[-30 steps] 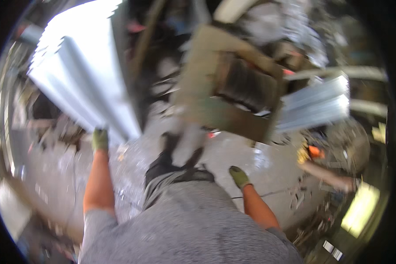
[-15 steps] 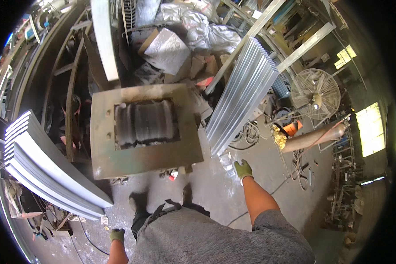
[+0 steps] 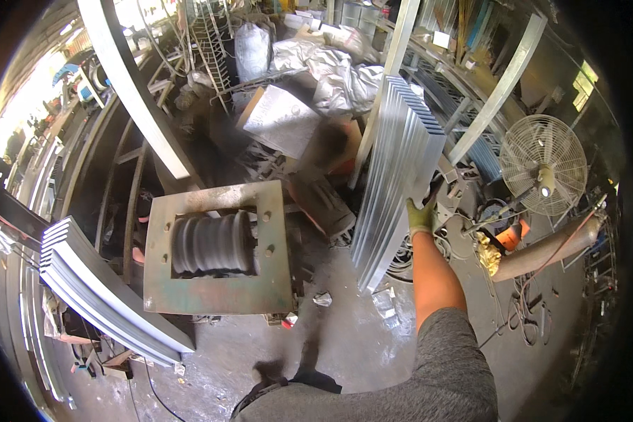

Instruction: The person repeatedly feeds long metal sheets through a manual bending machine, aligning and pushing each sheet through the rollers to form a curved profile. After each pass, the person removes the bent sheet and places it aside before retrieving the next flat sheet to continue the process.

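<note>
The right hand, gloved in green, is closed as a grip on the right edge of a stack of corrugated metal sheets, right of centre in the frame. The stack is held upright and tilted, its lower end resting on the concrete floor and its ribbed top edge reaching toward the upper middle. The left hand is not seen in the frame, so its grip cannot be reported. Left of the stack, at centre left, a green metal frame with a ribbed roller is seen standing on the floor. A second bundle of curved sheets is noted at lower left. A round pedestal fan is placed at the right, well apart from the stack. Crumpled silver sheeting and a flat cardboard piece lie in the upper middle behind the stack.
</note>
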### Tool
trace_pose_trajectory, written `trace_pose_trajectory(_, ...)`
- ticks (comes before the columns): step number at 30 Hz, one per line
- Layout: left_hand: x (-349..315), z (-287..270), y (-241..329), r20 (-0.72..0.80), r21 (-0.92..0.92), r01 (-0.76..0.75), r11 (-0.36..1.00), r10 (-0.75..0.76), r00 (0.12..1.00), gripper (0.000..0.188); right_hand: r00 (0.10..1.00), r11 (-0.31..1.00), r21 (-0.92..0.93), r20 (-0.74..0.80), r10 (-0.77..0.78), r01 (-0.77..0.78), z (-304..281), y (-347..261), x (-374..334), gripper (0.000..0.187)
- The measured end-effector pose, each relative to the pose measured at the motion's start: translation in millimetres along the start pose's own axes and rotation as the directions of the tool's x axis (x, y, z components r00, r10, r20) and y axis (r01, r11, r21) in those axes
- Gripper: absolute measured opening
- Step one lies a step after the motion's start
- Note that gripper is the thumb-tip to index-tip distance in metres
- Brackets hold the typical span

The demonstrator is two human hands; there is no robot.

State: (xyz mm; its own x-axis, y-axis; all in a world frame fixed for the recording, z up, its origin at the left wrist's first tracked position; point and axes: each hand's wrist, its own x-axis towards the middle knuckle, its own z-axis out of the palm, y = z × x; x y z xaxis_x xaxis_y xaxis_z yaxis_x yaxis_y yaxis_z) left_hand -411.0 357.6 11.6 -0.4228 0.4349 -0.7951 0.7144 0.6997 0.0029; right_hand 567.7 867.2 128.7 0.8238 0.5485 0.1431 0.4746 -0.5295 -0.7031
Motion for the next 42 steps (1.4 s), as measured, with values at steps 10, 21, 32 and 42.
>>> trace_pose_trajectory(10, -79, 37, -16, -0.094, -0.065, 0.088, 0.994, -0.094, 0.991, 0.054, 0.991, 0.977, -0.211, -0.130, -0.018, -0.010, 46, -9, 82, 0.116)
trace_pose_trajectory(21, -62, 97, -3, -0.096, -0.194, 0.016, 0.981, -0.036, 0.995, 0.055, 0.981, 0.984, -0.026, -0.077, -0.179, 0.178, -19, 10, 29, 0.098)
trace_pose_trajectory(32, -21, 84, 125, -0.184, -0.264, -0.398, 0.879, 0.359, 0.915, 0.077, 0.911, 0.898, 0.187, 0.034, -0.410, 0.398, -189, -23, -127, 0.066)
trace_pose_trajectory(42, -86, 35, 197, -0.395, 0.074, -0.841, 0.536, 0.790, 0.469, 0.113, 0.786, 0.733, 0.659, 0.358, -0.504, 0.171, -256, -119, -315, 0.039)
